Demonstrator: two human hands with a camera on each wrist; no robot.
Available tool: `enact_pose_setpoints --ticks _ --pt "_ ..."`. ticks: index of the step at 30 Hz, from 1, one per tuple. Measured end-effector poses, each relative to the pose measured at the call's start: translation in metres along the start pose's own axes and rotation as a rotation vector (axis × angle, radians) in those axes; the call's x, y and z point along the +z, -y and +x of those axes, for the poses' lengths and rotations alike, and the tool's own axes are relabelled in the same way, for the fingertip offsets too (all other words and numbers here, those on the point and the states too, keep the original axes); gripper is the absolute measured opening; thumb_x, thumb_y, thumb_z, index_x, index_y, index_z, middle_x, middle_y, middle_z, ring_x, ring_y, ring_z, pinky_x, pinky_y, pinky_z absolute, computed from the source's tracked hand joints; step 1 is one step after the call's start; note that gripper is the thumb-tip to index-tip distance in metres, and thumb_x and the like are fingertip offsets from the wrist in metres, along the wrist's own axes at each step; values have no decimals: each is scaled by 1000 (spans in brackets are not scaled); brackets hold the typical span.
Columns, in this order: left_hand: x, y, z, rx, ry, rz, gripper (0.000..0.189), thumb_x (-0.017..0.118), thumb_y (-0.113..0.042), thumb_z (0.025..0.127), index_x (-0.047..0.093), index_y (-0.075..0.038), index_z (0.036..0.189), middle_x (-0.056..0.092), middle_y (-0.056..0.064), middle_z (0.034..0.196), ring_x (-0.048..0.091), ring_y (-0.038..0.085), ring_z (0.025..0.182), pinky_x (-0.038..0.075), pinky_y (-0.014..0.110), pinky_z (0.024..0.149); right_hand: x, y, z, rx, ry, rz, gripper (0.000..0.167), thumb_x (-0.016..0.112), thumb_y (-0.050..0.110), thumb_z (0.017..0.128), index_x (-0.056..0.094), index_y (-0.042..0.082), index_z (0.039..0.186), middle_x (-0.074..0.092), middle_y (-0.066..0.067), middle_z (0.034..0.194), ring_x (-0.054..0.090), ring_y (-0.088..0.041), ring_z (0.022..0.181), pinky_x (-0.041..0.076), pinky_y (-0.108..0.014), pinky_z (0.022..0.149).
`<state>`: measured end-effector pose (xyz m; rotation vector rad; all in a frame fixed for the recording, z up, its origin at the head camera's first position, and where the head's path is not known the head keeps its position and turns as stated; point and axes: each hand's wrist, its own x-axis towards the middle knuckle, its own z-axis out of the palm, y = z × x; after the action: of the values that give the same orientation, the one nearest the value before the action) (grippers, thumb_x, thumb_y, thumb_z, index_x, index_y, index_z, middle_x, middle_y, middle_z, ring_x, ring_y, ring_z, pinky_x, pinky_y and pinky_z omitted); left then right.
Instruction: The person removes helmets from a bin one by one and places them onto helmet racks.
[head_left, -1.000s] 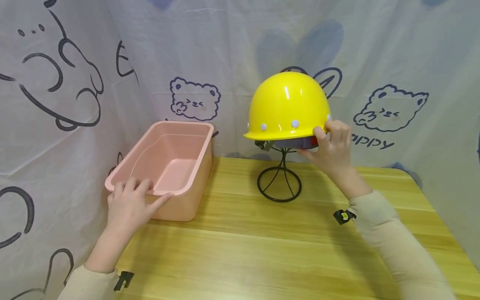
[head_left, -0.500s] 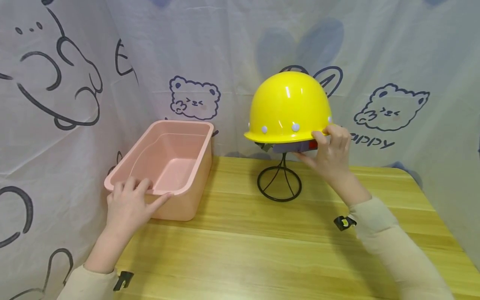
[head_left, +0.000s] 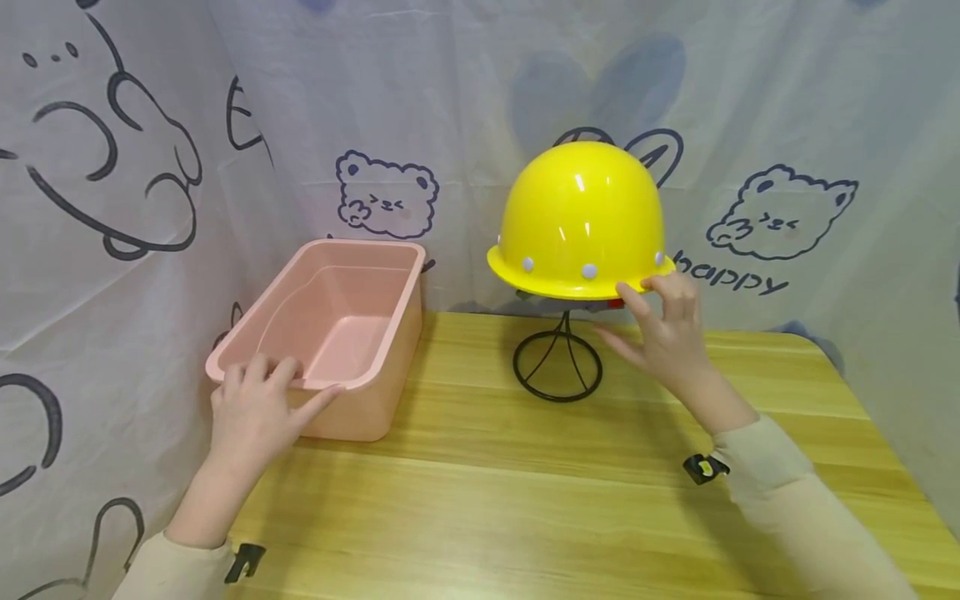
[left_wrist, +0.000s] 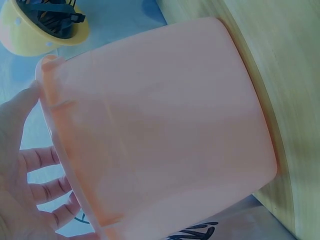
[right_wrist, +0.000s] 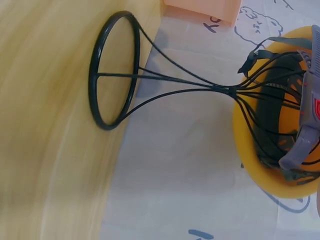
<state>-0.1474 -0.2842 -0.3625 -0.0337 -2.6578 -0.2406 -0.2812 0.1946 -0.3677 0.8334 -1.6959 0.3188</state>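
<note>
A yellow hard hat (head_left: pixel 581 212) sits over the top of a black wire stand (head_left: pixel 566 325), its brim tilted a little toward me. My right hand (head_left: pixel 673 337) is at the right of the brim, fingertips on its edge and thumb stretched out apart below it. Seen from underneath in the right wrist view, the stand's wires (right_wrist: pixel 227 90) run up inside the hat, beside its grey headband (right_wrist: pixel 311 100). On the left, my left hand (head_left: pixel 251 408) grips the near rim of a pink plastic tub (head_left: pixel 367 412), fingers over the edge and thumb (left_wrist: pixel 22 102) along it.
Both tub and stand rest on a wooden table (head_left: pixel 480 508). A white curtain (head_left: pixel 465 75) printed with cartoon bears hangs close behind them and along the left side. Small black camera mounts sit at both wrists.
The hat's near brim has come down, covering more of the headband and stand. My right thumb has moved away from beneath the hat. My left hand stays on the tub.
</note>
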Motion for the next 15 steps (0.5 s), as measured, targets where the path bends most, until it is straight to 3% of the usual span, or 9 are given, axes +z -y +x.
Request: enact_pose_setpoints --ticks 10,15 --pt "3 3 0 -1 3 -5 55 67 -61 81 56 -11 99 53 19 101 45 50 100 41 66 71 -6 -2 -11 -9 4 115 46 59 47 93 58 12 123 47 -22 113 43 -37 108 36 -52 107" --pt "3 3 0 4 -2 -7 54 68 -60 81 56 -10 99 53 19 101 46 50 99 41 66 72 -7 -2 -14 -4 16 128 43 59 42 93 58 12 124 48 -23 114 43 -37 108 35 -52 110"
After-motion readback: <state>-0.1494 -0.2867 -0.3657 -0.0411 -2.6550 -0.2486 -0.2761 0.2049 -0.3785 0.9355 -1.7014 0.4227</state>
